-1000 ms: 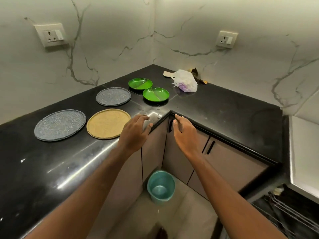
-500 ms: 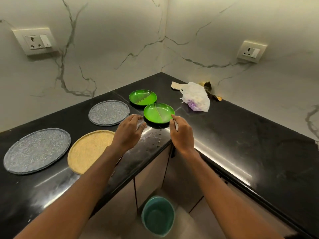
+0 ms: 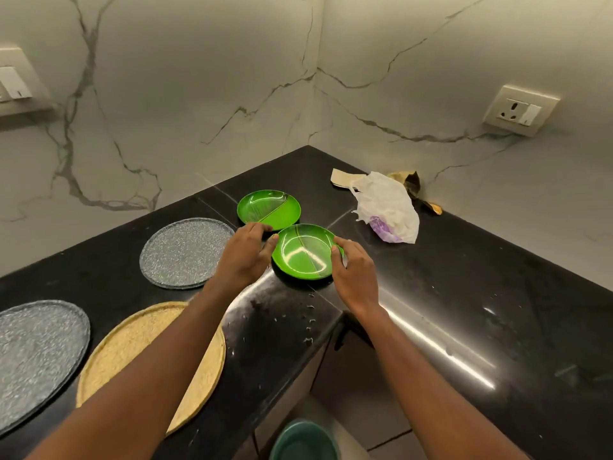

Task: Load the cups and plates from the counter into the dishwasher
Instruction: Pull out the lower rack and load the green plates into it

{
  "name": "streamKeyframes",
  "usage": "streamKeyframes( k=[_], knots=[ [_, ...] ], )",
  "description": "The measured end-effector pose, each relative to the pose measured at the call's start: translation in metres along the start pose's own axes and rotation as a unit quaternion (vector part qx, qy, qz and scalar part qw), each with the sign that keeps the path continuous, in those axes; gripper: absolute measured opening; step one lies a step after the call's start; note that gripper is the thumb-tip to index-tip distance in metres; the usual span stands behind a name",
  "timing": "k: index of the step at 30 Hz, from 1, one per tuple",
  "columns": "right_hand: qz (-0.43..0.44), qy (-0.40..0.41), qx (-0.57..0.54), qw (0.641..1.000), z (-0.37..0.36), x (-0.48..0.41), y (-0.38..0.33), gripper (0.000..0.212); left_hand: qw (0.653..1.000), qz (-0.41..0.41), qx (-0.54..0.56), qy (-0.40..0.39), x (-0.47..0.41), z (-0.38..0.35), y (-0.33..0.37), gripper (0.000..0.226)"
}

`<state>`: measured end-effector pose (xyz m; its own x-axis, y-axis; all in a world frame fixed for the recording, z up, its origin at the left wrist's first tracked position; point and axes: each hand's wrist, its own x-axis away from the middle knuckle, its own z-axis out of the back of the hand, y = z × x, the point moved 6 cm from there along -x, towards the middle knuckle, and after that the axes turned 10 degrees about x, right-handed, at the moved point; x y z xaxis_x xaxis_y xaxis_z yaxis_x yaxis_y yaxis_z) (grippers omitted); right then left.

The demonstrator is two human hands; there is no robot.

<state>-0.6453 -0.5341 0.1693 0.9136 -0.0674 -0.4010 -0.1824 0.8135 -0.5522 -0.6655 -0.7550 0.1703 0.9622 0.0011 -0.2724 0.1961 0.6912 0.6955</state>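
Two green divided plates lie in the corner of the black counter (image 3: 464, 293). My hands flank the near green plate (image 3: 303, 257): my left hand (image 3: 243, 257) has its thumb on the plate's left rim, and my right hand (image 3: 355, 273) pinches the right rim with thumb and forefinger. The far green plate (image 3: 267, 207) lies just behind, close to my left fingers. To the left lie a small grey speckled plate (image 3: 185, 252), a large grey speckled plate (image 3: 36, 356) and a yellow plate (image 3: 139, 336), which my left forearm partly covers.
A crumpled white plastic bag (image 3: 386, 207) with paper scraps lies at the back right by the wall. Water droplets dot the counter's inner corner edge. A teal bucket (image 3: 303, 441) stands on the floor below. Wall sockets (image 3: 519, 109) sit on both walls.
Both hands moved forward from the counter edge to the near green plate and now grasp its rim on either side. The view moved closer and tilted down.
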Motion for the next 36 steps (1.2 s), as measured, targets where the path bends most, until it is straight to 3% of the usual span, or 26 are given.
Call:
streamKeyframes(
  k=[9, 16, 22, 26, 32, 36],
  knots=[
    [-0.09, -0.058, 0.073, 0.992, -0.053, -0.034, 0.033, 0.029, 0.987, 0.153, 0.044, 0.015, -0.095, -0.025, -0.084, 0.028],
    [-0.186, -0.128, 0.193, 0.955, -0.077, -0.04, 0.058, 0.036, 0.958, 0.275, 0.065, 0.042, -0.122, -0.046, -0.121, 0.039],
    [-0.291, -0.158, 0.12, 0.936, -0.092, -0.036, 0.074, 0.055, 0.909, 0.388, 0.122, 0.089, -0.124, -0.052, -0.133, 0.068],
    [-0.344, -0.165, 0.062, 0.922, -0.102, -0.035, 0.086, 0.04, 0.87, 0.442, 0.196, 0.097, -0.126, -0.061, -0.146, 0.074],
    [-0.426, -0.135, -0.147, 0.883, -0.094, -0.022, 0.088, 0.031, 0.822, 0.445, 0.339, 0.106, -0.117, -0.069, -0.15, 0.046],
    [-0.428, -0.119, -0.141, 0.885, -0.084, -0.012, 0.103, 0.03, 0.808, 0.428, 0.393, 0.093, -0.107, -0.067, -0.132, 0.019]
  ],
)
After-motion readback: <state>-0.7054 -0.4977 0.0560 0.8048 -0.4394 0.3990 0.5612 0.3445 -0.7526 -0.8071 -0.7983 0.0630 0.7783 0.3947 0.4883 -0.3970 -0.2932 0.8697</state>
